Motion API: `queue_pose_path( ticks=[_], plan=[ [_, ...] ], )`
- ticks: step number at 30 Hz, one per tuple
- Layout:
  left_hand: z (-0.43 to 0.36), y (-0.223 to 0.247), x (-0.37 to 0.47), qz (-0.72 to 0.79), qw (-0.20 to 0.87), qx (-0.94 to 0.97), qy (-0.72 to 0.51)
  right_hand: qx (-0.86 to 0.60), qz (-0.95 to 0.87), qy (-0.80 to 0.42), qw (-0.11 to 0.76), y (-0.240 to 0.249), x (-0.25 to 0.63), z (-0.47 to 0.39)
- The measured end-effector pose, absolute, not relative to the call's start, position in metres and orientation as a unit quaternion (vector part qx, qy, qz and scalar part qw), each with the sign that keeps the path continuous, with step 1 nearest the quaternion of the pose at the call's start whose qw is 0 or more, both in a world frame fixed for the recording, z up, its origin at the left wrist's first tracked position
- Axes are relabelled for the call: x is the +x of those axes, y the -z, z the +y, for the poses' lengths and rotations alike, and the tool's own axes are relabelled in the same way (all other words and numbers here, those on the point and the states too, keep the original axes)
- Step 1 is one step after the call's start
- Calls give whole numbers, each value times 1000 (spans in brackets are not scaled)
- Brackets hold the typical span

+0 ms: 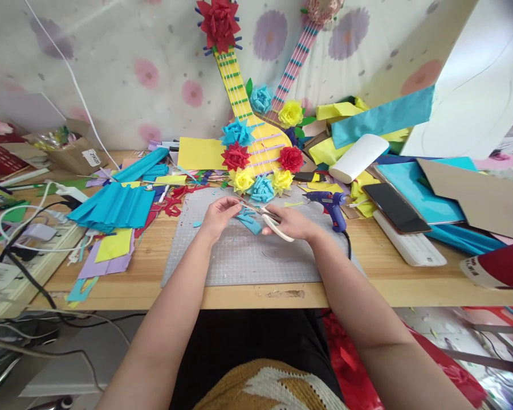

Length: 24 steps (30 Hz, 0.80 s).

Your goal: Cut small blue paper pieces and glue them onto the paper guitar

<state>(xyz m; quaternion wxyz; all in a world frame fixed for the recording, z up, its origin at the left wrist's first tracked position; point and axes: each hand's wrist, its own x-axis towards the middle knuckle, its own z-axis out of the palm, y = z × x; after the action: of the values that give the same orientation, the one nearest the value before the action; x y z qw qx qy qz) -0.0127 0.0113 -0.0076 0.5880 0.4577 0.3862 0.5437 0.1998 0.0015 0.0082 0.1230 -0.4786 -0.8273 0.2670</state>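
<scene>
My right hand (291,222) is closed round white-handled scissors (277,226), whose blades point left toward my left hand. My left hand (220,215) has its fingertips pinched together near the blade tips; whatever lies between them is too small to make out. Below the blades, blue paper pieces (248,221) rest on the grey cutting mat (248,266). Behind the hands, a yellow paper guitar (263,149) with red, blue and yellow paper flowers leans against the wall.
A purple glue gun (331,208) stands right of the mat. Blue crepe paper (115,206) and scraps lie left. Further right are a phone (395,208), a white power bank-like object (410,242) and a red-white cup (498,266). Cables (21,267) cross the left side.
</scene>
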Motion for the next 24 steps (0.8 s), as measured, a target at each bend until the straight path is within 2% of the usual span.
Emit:
queue_pose_path(
  ticks=[8,24],
  plan=[
    [11,7,-17,376,592,485,-522,-502,-833,-207,108,-7,195,0],
    [13,11,-19,365,600,493,-514,-494,-831,-205,150,-7,195,-1]
  ],
)
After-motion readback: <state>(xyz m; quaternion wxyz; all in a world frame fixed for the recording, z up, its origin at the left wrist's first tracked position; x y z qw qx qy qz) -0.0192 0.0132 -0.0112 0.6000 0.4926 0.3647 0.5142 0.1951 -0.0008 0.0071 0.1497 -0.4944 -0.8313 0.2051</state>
